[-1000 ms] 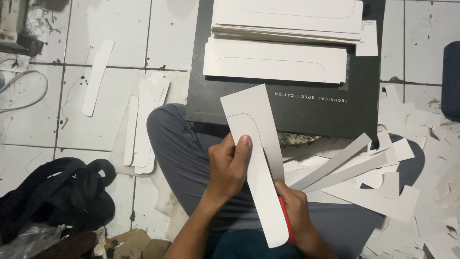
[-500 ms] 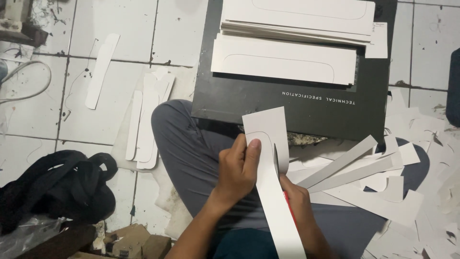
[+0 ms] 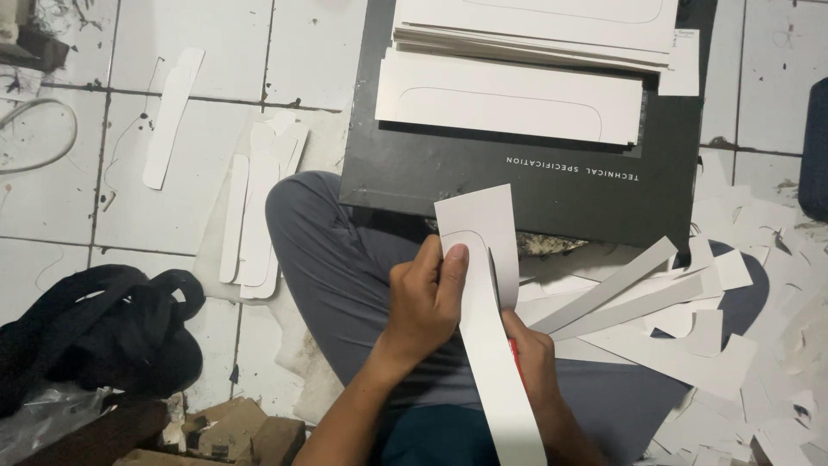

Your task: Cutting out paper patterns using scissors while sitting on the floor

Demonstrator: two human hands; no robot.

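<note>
My left hand (image 3: 424, 302) grips a long white card strip (image 3: 487, 336) with a rounded outline drawn on it, thumb pressed near the strip's upper end. My right hand (image 3: 533, 362) sits under and behind the strip, closed around a red-handled cutting tool (image 3: 514, 354) that is mostly hidden; a cut runs up the strip along the drawn line. Both hands are over my grey-trousered lap (image 3: 336, 267).
A black board (image 3: 535, 181) ahead carries stacks of white card sheets (image 3: 509, 95). Cut rounded pieces (image 3: 254, 216) lie on the tiled floor at left, offcut strips (image 3: 638, 298) at right. A black cloth bundle (image 3: 86, 328) lies lower left.
The strip has slid down through my hands and the cut has advanced toward its rounded top. The view has shifted a little.
</note>
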